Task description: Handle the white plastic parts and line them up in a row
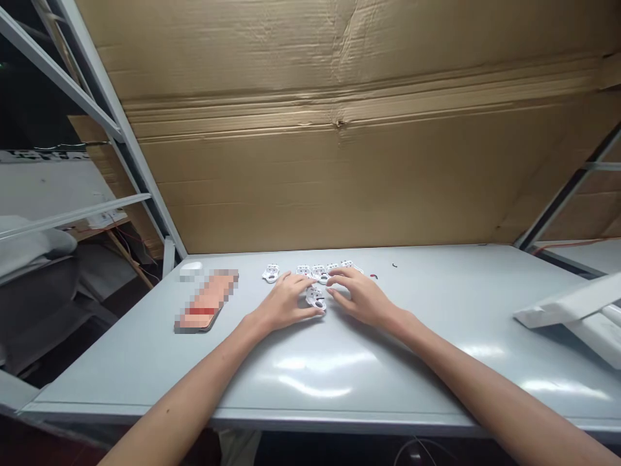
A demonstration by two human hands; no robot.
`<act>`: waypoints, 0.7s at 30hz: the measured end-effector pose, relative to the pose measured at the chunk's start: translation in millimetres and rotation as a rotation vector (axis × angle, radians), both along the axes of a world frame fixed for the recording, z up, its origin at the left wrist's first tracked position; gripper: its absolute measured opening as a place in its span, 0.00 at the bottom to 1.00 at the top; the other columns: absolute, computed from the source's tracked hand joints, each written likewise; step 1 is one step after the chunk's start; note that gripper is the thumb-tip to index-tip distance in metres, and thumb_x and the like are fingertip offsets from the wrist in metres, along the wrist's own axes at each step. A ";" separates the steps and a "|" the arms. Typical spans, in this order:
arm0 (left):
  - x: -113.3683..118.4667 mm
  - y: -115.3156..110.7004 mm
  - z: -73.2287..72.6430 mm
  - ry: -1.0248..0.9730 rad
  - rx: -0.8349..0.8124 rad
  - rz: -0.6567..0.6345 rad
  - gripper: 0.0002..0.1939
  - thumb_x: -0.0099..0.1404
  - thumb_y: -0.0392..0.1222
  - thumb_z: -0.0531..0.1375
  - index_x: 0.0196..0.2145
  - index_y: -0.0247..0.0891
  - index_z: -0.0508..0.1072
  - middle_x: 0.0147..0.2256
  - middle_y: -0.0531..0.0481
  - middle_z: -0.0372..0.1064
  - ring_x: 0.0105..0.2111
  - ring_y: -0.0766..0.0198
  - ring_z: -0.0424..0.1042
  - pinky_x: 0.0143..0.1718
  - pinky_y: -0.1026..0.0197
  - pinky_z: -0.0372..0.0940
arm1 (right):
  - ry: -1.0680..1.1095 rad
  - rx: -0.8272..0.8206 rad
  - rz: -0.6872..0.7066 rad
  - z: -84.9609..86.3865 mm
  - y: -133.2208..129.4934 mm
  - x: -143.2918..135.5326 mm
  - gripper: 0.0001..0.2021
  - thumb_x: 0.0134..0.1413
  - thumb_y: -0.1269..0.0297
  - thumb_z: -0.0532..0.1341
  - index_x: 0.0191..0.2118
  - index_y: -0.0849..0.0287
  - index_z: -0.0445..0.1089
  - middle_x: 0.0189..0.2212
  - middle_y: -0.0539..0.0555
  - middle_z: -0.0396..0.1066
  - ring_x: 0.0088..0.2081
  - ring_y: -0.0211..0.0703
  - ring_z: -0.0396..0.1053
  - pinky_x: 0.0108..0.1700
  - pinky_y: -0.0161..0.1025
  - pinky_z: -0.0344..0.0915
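Lying at left on your grey table [140, 372]: a small white item [193, 267] and, just nearer, an orange slab [209, 299], both blurred out. Next, a lone white piece [270, 274]. Then your left hand [285, 302], thumb and fingers spread around a white plastic part [315, 298], thumb tip by its near edge; cannot tell whether you pinch it. Row of similar parts [319, 273] just behind. Your right hand [359, 296] faces it from the other side, fingers bent, thumb and forefinger apart; contact unclear. Beyond, a small red-and-black bit [373, 277], then a tiny dark scrap [394, 265]. Far right: white bars [572, 303], angled, running out of view.
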State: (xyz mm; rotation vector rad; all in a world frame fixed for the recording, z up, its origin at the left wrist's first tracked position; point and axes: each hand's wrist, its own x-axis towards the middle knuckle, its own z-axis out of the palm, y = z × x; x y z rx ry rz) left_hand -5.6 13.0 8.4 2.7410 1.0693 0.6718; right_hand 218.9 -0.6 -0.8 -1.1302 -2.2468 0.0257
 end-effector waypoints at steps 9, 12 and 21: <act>7.3 -2.9 -3.6 -0.014 0.010 -0.006 0.27 0.58 0.57 0.67 0.50 0.40 0.73 0.49 0.43 0.71 0.51 0.49 0.68 0.52 0.49 0.65 | -0.010 -0.050 0.111 -2.1 -1.8 -4.4 0.11 0.61 0.69 0.57 0.41 0.57 0.77 0.48 0.61 0.72 0.47 0.52 0.71 0.48 0.51 0.69; 6.3 -2.3 -6.3 0.042 0.042 0.047 0.29 0.57 0.60 0.66 0.50 0.40 0.74 0.56 0.40 0.66 0.60 0.42 0.59 0.60 0.42 0.58 | -0.022 -0.060 0.123 -3.4 -0.6 -3.5 0.10 0.60 0.69 0.57 0.40 0.56 0.77 0.47 0.61 0.73 0.46 0.51 0.71 0.46 0.49 0.69; 7.8 -5.8 -5.5 0.050 0.058 0.067 0.23 0.59 0.57 0.66 0.47 0.40 0.77 0.55 0.40 0.68 0.63 0.38 0.54 0.62 0.37 0.54 | -0.116 -0.056 0.166 0.5 -0.3 -8.0 0.11 0.61 0.73 0.56 0.38 0.58 0.76 0.42 0.58 0.76 0.42 0.49 0.72 0.42 0.43 0.67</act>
